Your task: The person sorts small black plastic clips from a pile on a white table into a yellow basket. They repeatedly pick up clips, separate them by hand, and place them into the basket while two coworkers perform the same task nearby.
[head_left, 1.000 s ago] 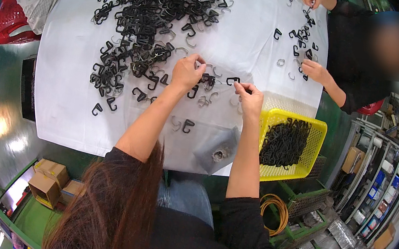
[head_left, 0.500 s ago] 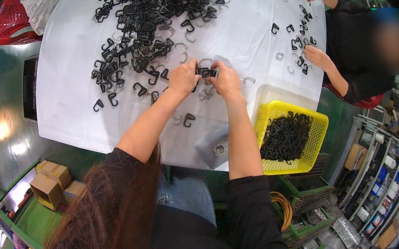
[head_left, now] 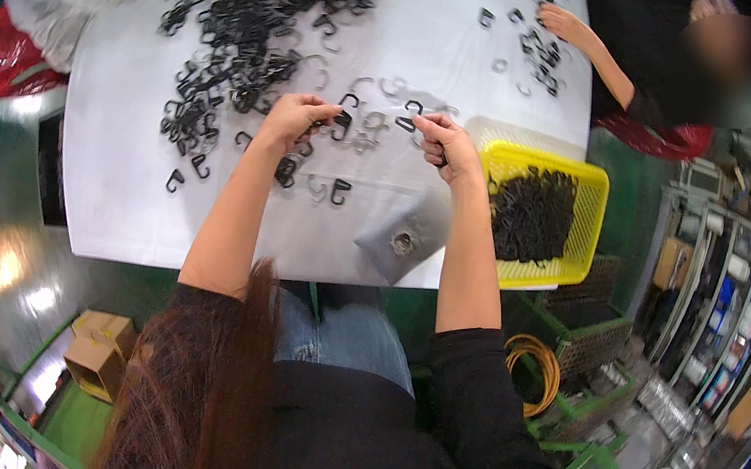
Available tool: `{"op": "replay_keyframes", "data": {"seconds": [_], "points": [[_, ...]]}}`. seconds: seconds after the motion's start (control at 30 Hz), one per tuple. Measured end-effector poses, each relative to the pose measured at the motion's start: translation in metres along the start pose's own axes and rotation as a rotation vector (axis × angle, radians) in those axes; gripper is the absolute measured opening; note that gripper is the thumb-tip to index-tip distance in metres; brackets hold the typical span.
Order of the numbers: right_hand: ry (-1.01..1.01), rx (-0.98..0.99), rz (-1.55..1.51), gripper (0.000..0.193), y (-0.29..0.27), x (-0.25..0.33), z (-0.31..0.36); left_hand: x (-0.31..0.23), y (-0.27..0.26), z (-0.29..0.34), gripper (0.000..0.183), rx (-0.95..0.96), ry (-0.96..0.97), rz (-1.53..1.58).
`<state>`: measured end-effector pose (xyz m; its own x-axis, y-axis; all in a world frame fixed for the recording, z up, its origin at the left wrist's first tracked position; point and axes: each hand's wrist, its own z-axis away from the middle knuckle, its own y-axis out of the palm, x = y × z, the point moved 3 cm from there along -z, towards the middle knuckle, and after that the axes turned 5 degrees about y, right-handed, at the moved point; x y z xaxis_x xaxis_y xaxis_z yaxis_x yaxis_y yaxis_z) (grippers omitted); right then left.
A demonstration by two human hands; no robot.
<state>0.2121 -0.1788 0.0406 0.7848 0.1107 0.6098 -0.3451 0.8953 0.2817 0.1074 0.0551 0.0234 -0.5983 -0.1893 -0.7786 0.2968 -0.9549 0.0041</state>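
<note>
Hooks [head_left: 261, 24] heaped behind, yellow basket [head_left: 582, 232] rightward

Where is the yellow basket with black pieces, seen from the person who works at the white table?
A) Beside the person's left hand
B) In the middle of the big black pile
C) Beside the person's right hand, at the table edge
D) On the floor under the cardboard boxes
C: the yellow basket sits at the edge of the white table, just beyond the right hand, while the left hand is on the far side from it.
</note>
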Motion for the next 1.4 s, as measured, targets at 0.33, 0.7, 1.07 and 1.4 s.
{"op": "replay_keyframes", "data": {"seconds": [0.33, 0.7, 1.07, 1.4], "points": [[-0.435, -1.081, 0.863, 0.040, -0.128, 0.024, 0.149, -0.039, 0.232, 0.050, 0.042, 0.068, 0.596, -0.263], [-0.759, -0.386, 1.298, 0.028, 0.089, -0.043, -0.008, 0.082, 0.070, 0.085, 0.043, -0.397, 0.517, -0.920], [-0.127, 0.009, 0.244, 0.039, 0.062, -0.058, -0.060, 0.094, 0.051, 0.075, 0.017, -0.131, 0.443, -0.258], [-0.466, -0.328, 1.484, 0.042, 0.174, -0.052, -0.083, 0.094, -0.091, 0.066, 0.033, -0.684, 0.246, -0.360]]}}
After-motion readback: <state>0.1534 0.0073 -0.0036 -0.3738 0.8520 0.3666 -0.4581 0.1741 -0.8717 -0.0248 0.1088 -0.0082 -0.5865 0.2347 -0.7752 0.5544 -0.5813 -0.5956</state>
